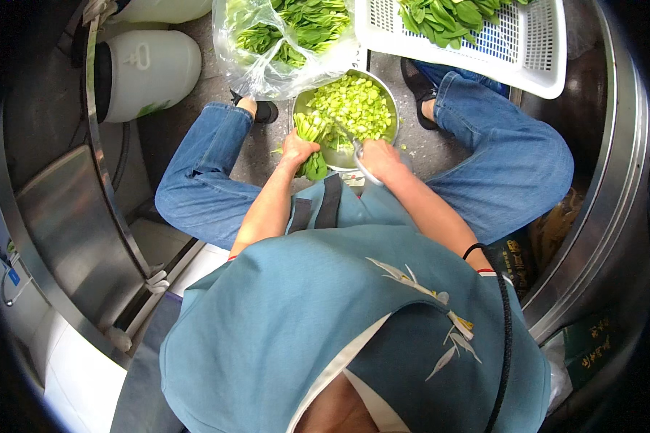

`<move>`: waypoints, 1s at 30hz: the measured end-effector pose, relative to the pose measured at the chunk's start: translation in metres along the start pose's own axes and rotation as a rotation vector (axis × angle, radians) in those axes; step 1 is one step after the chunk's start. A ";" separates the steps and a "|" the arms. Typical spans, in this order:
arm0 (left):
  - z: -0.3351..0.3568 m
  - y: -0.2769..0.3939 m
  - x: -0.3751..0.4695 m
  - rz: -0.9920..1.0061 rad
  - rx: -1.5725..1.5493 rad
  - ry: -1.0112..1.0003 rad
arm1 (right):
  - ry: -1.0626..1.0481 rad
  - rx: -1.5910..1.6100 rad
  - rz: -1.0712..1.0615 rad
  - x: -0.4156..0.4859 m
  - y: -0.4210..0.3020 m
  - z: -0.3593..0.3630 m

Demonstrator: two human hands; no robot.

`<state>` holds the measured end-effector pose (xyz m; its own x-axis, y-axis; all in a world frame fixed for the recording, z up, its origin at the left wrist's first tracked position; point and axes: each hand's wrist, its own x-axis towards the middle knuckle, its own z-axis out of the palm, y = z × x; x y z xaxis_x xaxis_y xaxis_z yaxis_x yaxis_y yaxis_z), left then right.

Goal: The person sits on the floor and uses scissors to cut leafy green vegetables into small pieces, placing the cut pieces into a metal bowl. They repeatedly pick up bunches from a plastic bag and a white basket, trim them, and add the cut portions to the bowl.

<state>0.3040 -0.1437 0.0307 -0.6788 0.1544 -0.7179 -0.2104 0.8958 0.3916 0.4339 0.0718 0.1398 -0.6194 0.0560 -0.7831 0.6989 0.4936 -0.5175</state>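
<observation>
My left hand (299, 149) grips a bunch of leafy greens (310, 125) at the left rim of a round metal bowl (396, 103). The pale stem ends point away from me over the bowl, and the leaves hang below my fist. In my right hand (379, 157) is a pair of scissors (364, 169), its blades reaching toward the stems. How far apart the blades are is hard to make out. Chopped pale-green stems (357, 100) fill much of the bowl, which stands on the floor between my feet.
A clear plastic bag (260, 81) of greens (317, 27) sits just beyond the bowl. To its right, a white perforated plastic basket (531, 76) holds loose leaves (449, 21). White plastic drums (157, 76) lie at left. Metal-edged furniture (579, 227) flanks my right knee.
</observation>
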 end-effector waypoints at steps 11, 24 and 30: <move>-0.008 0.029 -0.024 -0.049 0.062 0.098 | -0.047 0.063 0.026 0.008 0.002 0.005; -0.004 0.034 -0.025 -0.020 0.159 0.069 | 0.024 -0.200 -0.092 -0.007 -0.013 0.010; 0.005 0.028 -0.023 -0.033 0.095 0.011 | -0.008 -0.193 0.001 -0.006 -0.016 0.010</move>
<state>0.3172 -0.1204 0.0556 -0.6800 0.1198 -0.7233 -0.1656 0.9360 0.3107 0.4300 0.0551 0.1489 -0.6155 0.0503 -0.7865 0.6175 0.6508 -0.4417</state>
